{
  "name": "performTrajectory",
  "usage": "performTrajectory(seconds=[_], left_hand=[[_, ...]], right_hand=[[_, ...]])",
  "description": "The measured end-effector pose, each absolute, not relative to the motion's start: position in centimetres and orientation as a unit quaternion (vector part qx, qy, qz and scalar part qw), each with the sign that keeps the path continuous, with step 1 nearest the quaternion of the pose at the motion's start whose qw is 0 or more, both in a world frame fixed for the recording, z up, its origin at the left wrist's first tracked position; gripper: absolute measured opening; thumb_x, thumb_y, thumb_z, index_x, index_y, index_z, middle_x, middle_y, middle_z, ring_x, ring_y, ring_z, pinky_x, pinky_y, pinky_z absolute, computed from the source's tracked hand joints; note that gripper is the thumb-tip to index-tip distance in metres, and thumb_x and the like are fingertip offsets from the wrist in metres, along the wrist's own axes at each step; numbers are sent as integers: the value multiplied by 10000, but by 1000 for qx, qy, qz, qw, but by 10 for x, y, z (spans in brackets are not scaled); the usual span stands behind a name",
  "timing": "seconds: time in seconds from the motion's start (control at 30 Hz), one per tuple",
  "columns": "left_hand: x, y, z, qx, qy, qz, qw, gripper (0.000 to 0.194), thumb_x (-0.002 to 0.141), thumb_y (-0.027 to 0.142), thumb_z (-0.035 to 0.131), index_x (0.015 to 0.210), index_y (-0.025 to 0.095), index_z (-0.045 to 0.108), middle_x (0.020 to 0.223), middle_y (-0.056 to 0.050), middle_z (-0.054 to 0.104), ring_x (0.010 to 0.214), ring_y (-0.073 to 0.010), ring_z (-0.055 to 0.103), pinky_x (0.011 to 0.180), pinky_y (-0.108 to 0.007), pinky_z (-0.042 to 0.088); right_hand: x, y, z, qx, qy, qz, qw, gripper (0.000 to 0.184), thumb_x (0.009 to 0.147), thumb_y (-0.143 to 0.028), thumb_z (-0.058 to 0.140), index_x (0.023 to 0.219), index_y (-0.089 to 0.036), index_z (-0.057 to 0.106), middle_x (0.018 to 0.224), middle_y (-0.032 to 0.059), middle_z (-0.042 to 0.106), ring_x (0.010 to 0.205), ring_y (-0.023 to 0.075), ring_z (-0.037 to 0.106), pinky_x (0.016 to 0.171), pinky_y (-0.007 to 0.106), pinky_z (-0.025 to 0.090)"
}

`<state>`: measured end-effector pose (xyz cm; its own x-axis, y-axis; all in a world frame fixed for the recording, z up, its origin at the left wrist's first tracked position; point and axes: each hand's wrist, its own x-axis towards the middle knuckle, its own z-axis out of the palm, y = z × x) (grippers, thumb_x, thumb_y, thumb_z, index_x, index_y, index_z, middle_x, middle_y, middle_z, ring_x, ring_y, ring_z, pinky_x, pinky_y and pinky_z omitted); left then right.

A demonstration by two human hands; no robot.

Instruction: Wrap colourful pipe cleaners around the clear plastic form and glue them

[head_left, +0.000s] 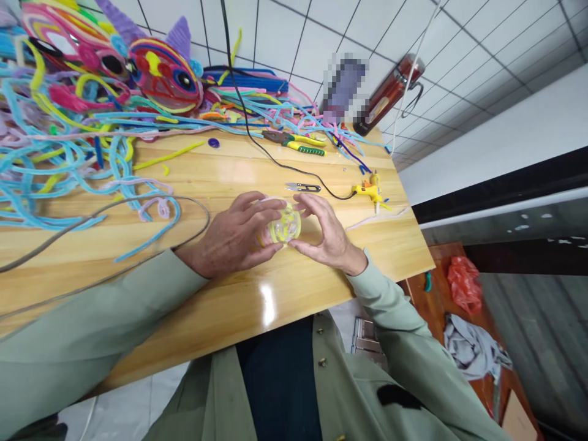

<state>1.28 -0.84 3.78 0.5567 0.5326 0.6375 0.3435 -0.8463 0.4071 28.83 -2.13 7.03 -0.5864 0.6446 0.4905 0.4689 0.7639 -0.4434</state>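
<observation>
Between my hands, just above the wooden table (239,306), is a small clear plastic container (285,225) with yellow and some pink trim around it. Its round end faces right, and whether it is a cup or a cut bottle I cannot tell. My left hand (241,233) wraps around its left side and hides much of it. The fingertips and thumb of my right hand (326,236) grip the rounded right end. Right behind the hands lie small thread snips (302,187). A yellow glue gun (370,190) rests to the right.
Pliers (294,142) with yellow-green handles lie farther back. Light blue and other pipe cleaners (68,159) heap up at left, below colourful masks (165,76). A red thermos (390,95) leans at back right. A black cord (275,160) crosses the table; a grey cable (138,269) loops at left.
</observation>
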Motion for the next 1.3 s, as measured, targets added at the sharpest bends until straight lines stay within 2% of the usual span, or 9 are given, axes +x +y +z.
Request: performTrajectory(seconds=[0.13, 0.23, 0.5, 0.7, 0.77, 0.9, 1.07, 1.17, 1.3], left_hand=[[12, -7, 38, 874, 254, 402, 101, 724, 1038, 424, 747, 1660, 301, 397, 1514, -119, 694, 1365, -360, 648, 1166, -582, 568], [11, -6, 41, 881, 244, 398, 82, 780, 1042, 440, 729, 1707, 285, 351, 1503, -135, 677, 1322, -358, 645, 1170, -580, 543], [8, -5, 43, 877, 235, 399, 128, 632, 1143, 463, 539, 1726, 282, 379, 1522, -151, 608, 1414, -338, 590, 1259, -565, 479], [8, -3, 36, 858, 229, 423, 183, 562, 1199, 447, 453, 1745, 341, 374, 1705, -140, 529, 1609, -323, 511, 1355, -551, 445], [8, -2, 36, 859, 223, 425, 177, 566, 1201, 443, 448, 1749, 327, 374, 1699, -146, 547, 1596, -324, 531, 1351, -560, 456], [4, 0, 40, 881, 227, 395, 130, 604, 1179, 432, 462, 1760, 305, 357, 1642, -153, 603, 1539, -334, 589, 1306, -570, 512], [2, 0, 40, 891, 222, 393, 54, 664, 1147, 346, 461, 1784, 264, 291, 1613, -173, 620, 1532, -356, 601, 1267, -598, 552], [3, -1, 36, 878, 229, 412, 81, 684, 1163, 409, 484, 1799, 318, 251, 1608, -155, 629, 1535, -366, 600, 1274, -605, 550], [3, -1, 34, 864, 242, 428, 110, 636, 1174, 443, 473, 1782, 360, 307, 1548, -137, 656, 1489, -358, 635, 1266, -591, 558]], right_hand=[[285, -20, 74, -301, -882, 145, 332, 953, 1033, -435, 812, 1794, -306, 253, 1614, 185, 618, 1438, 337, 661, 1139, 576, 669], [284, -17, 75, -291, -884, 159, 329, 946, 1045, -451, 798, 1798, -314, 243, 1613, 182, 615, 1418, 322, 667, 1095, 548, 691], [282, -6, 81, -283, -896, 176, 294, 919, 1067, -515, 745, 1805, -372, 217, 1674, 147, 585, 1524, 350, 587, 1196, 630, 630], [280, 0, 83, -276, -894, 196, 292, 877, 1075, -512, 732, 1791, -382, 243, 1688, 146, 550, 1521, 330, 583, 1093, 554, 691], [279, 1, 81, -275, -891, 205, 297, 859, 1082, -536, 707, 1788, -355, 253, 1688, 153, 542, 1516, 332, 581, 1058, 541, 702], [276, 1, 78, -279, -885, 219, 302, 849, 1082, -580, 682, 1781, -333, 269, 1696, 159, 536, 1518, 335, 566, 1092, 543, 684], [269, 3, 73, -267, -881, 226, 319, 811, 1105, -622, 618, 1765, -301, 275, 1692, 162, 519, 1516, 340, 556, 1200, 629, 608], [265, 5, 69, -258, -874, 235, 339, 817, 1107, -643, 596, 1761, -288, 258, 1696, 171, 493, 1454, 320, 590, 1213, 636, 588], [262, 6, 62, -264, -860, 248, 359, 815, 1099, -650, 603, 1751, -294, 266, 1688, 170, 478, 1396, 301, 605, 1198, 611, 583]])
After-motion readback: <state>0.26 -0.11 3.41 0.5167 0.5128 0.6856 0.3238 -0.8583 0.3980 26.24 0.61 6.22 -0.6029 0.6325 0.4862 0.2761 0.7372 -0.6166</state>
